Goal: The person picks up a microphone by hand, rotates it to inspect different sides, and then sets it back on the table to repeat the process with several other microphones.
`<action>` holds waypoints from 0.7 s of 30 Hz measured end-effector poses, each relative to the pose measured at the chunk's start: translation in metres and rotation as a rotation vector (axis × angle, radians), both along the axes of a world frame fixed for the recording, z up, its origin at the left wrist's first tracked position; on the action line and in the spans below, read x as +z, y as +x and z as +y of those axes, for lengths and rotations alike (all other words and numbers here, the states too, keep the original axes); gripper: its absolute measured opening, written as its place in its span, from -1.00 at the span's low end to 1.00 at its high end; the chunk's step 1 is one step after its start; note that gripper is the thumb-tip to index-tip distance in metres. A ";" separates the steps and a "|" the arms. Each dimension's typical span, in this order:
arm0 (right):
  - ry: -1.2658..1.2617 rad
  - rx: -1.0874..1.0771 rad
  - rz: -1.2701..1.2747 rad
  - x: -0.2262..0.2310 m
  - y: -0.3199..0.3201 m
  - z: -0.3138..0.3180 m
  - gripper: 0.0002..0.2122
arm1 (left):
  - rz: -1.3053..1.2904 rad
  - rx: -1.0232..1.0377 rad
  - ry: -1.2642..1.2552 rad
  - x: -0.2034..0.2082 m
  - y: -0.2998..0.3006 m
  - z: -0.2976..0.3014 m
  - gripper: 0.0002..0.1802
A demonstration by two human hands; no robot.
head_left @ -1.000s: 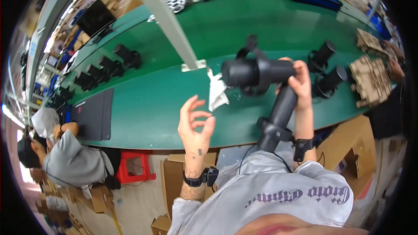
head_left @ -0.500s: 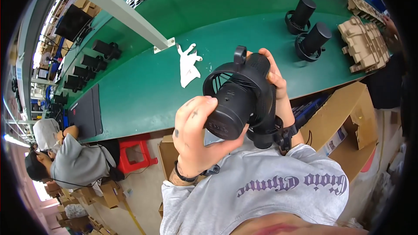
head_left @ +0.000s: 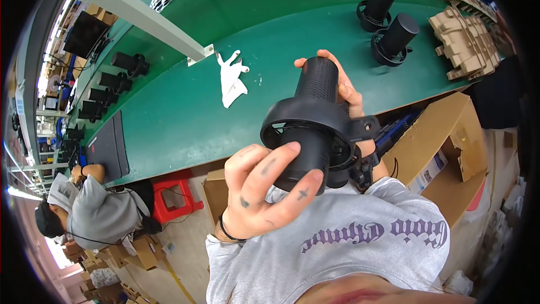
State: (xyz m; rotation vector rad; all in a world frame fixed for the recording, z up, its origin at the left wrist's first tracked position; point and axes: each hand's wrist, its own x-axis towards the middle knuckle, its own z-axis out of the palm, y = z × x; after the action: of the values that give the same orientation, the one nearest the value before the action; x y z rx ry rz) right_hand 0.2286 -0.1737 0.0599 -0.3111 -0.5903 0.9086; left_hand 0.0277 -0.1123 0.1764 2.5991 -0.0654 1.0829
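A black microphone (head_left: pixel 318 79) in a ring-shaped shock mount (head_left: pixel 306 111) is held up before me, its perforated end away from me. My right hand (head_left: pixel 350 94) wraps round the perforated part from behind. My left hand (head_left: pixel 259 191) grips the smooth lower end with bent fingers; its thumb is hidden. Behind the held microphone, more black cylindrical parts show, mostly covered, so I cannot tell whether they belong to a second one. Two similar microphones, one (head_left: pixel 400 35) nearer and one (head_left: pixel 381 1) farther, stand in ring mounts on the green bench (head_left: pixel 185 126).
A white glove (head_left: pixel 231 81) lies on the bench by a grey post (head_left: pixel 140 17). Moulded brown pulp trays (head_left: pixel 464 42) lie at right, above an open carton (head_left: pixel 433 141). Several microphones (head_left: pixel 115 83) line the left side near a black mat (head_left: pixel 107 146). A person (head_left: pixel 107 214) sits beside a red stool (head_left: pixel 169 197).
The microphone has turned in my hands; its mount bracket swung from the top to the right, and its lower end tipped away from view. My left fingers shifted round that end.
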 end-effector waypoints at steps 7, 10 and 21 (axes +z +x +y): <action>-0.016 0.000 -0.054 0.004 0.000 0.000 -0.26 | -0.135 -0.066 0.079 -0.005 0.005 -0.003 -0.50; -0.025 0.012 -0.066 0.004 0.001 -0.001 -0.26 | -0.101 -0.062 0.144 0.000 0.004 -0.002 -0.55; -0.090 0.099 -0.022 0.023 -0.019 0.001 -0.22 | 0.077 -0.251 0.506 0.013 -0.001 -0.002 -0.90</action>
State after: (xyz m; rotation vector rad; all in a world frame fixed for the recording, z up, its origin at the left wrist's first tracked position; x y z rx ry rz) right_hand 0.2101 -0.1723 0.0834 -0.3760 -0.5899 1.0297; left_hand 0.0268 -0.1140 0.1893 2.9540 -0.7124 0.9687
